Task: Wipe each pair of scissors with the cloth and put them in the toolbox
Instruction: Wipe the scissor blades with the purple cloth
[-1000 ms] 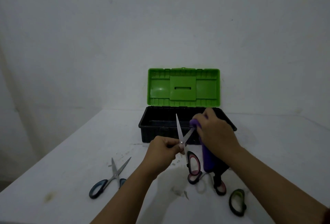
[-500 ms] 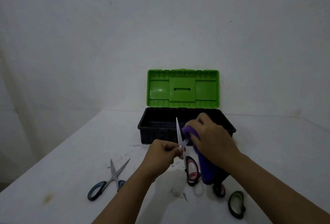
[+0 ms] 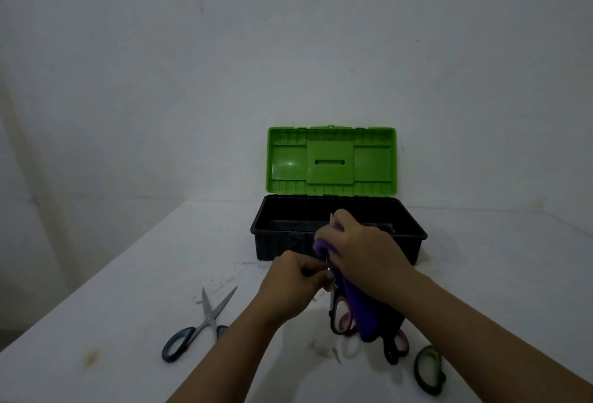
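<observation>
My left hand (image 3: 293, 284) pinches a pair of scissors with black and pink handles (image 3: 340, 316) near the pivot, holding it upright above the table. My right hand (image 3: 362, 247) grips a purple cloth (image 3: 359, 306) wrapped over the blades, which are almost fully hidden. The cloth hangs down past the handles. Behind my hands stands the toolbox (image 3: 272, 235), black with its green lid (image 3: 332, 162) upright. What lies inside it is too dark to tell.
A pair of scissors with dark blue handles (image 3: 199, 327) lies open on the white table (image 3: 128, 290) to the left. Another black and pink handle (image 3: 398, 346) and a black and green handle (image 3: 428, 369) lie at the right. A pale wall stands behind.
My right hand slid the cloth from the right blade's tip down and left over both blades, which now show only at the very tip. My left hand kept its hold.
</observation>
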